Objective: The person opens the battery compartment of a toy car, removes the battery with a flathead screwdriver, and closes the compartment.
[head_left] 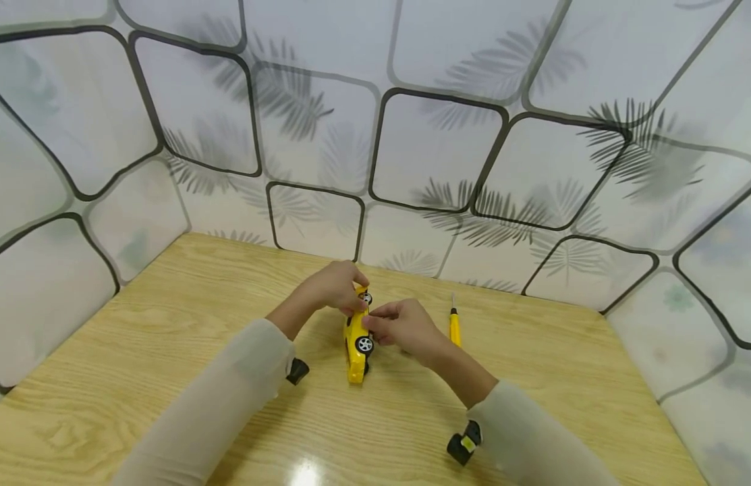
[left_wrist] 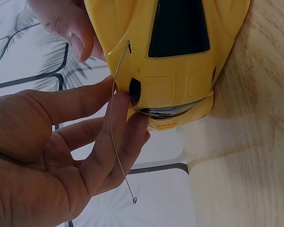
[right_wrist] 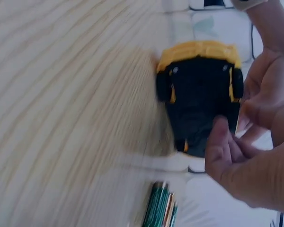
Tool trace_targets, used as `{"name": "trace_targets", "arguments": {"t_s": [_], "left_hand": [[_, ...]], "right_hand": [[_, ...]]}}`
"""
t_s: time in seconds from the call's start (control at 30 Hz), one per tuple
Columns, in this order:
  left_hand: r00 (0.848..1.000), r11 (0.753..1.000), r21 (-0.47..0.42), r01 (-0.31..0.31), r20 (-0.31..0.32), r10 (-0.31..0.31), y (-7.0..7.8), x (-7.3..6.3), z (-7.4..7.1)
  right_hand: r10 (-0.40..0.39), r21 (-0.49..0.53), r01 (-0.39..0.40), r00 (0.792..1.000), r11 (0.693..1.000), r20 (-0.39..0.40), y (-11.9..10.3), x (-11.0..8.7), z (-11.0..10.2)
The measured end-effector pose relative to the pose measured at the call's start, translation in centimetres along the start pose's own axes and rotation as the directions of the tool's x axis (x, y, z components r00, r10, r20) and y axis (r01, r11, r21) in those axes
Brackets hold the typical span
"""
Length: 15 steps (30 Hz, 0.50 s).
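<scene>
A yellow toy car (head_left: 356,337) rests on its side on the table, its black underside (right_wrist: 199,94) facing right. My left hand (head_left: 335,287) grips its far end; the left wrist view shows those fingers (left_wrist: 125,137) curled at the headlight corner. A thin wire antenna (left_wrist: 112,123) sticks out from the yellow body. My right hand (head_left: 408,327) grips the car's upper edge. One right fingertip (right_wrist: 221,124) lies against the underside, and the part below it is hidden. In the head view the wheels (head_left: 364,345) face right.
A screwdriver (head_left: 454,329) with a yellow handle lies right of the right hand. Several green batteries (right_wrist: 156,203) lie on the wooden table (head_left: 351,432) near the car. Patterned panels (head_left: 436,148) enclose the table at the back and sides.
</scene>
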<state>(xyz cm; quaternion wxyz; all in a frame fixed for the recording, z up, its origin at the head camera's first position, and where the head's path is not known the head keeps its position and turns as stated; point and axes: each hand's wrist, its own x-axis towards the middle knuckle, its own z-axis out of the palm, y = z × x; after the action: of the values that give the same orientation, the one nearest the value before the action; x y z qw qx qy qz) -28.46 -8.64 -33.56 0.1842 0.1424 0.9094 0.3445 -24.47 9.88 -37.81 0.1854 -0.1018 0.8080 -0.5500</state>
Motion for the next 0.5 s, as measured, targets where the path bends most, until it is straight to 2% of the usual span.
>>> {"name": "trace_targets", "arguments": {"t_s": [0.1, 0.23, 0.33, 0.5], "left_hand": [[1.000, 0.999, 0.045, 0.004, -0.002, -0.004, 0.4, -0.1, 0.0], [1.000, 0.991, 0.128, -0.022, -0.017, 0.025, 0.5, -0.1, -0.1], [0.996, 0.982, 0.179, -0.067, -0.045, 0.076, 0.4, -0.1, -0.3], [0.983, 0.973, 0.182, -0.145, -0.086, 0.162, 0.4, 0.0, -0.9]], "right_hand": [[0.034, 0.014, -0.034, 0.998, 0.999, -0.052, -0.7, 0.0, 0.6], [0.057, -0.008, -0.058, 0.993, 0.998, -0.108, -1.2, 0.0, 1.1], [0.063, -0.030, -0.067, 0.990, 0.997, -0.125, -1.4, 0.0, 1.3], [0.077, -0.037, -0.082, 0.989, 0.996, -0.129, -1.5, 0.0, 1.5]]}}
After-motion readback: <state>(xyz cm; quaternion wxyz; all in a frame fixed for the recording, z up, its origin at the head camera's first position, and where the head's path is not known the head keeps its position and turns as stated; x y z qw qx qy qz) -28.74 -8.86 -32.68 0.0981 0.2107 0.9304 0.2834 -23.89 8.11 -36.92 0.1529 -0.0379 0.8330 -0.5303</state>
